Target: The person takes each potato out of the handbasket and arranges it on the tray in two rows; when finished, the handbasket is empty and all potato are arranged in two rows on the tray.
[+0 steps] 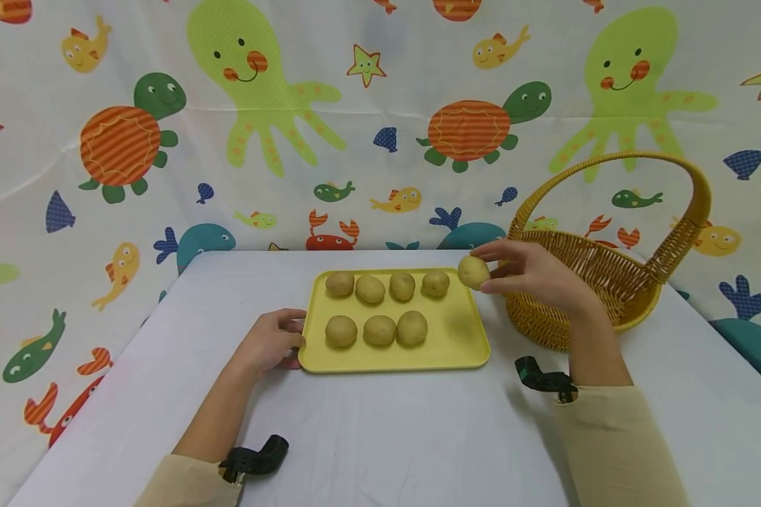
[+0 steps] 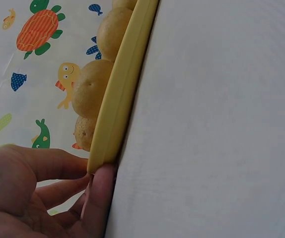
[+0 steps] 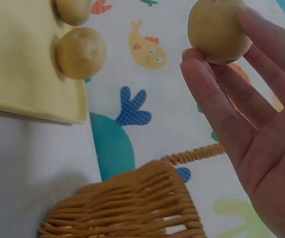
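Note:
My right hand [image 1: 535, 271] pinches a potato [image 1: 473, 272] between thumb and fingertips, above the far right corner of a yellow tray [image 1: 456, 345]. In the right wrist view the held potato [image 3: 217, 30] shows smooth pale skin. My left hand [image 1: 271, 339] grips the tray's left edge; in the left wrist view its thumb and fingers close on the rim [image 2: 113, 119]. Several potatoes lie on the tray in two rows. The front row has three, among them the front left potato [image 1: 341, 331]; a potato [image 1: 435, 283] ends the back row at the right.
A wicker basket [image 1: 539, 331] with a tall arched handle [image 1: 609, 158] stands right of the tray, partly behind my right hand and forearm. White cloth [image 1: 380, 436] covers the table. Behind it hangs a curtain [image 1: 380, 105] printed with sea animals.

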Motion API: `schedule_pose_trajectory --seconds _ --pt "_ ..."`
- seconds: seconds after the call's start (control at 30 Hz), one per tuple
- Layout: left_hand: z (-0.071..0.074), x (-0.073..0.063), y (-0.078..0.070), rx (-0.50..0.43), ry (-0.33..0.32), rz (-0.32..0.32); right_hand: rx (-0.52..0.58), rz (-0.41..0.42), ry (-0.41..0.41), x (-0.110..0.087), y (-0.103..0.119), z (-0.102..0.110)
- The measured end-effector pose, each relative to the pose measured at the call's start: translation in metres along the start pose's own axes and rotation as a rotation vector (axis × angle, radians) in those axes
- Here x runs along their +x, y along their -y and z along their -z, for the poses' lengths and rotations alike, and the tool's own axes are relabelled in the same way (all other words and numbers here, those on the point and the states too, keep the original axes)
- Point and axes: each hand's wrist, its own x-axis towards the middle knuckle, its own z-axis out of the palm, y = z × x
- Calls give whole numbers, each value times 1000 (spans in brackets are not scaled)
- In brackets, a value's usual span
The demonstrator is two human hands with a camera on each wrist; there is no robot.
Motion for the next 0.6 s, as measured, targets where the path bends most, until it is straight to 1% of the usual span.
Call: schedule_pose_trajectory --seconds 0.13,0.3,0.43,0.6 --pt "0 0 0 1 -2 6 -2 -19 49 7 -1 -10" --pt "-1 2 1 -12 -3 2 -19 -27 139 14 -2 -24" --pt "0 1 2 -15 -1 -8 -74 -36 207 19 -3 -32" --pt "0 0 2 -17 1 -10 -131 -86 272 22 -3 -39"
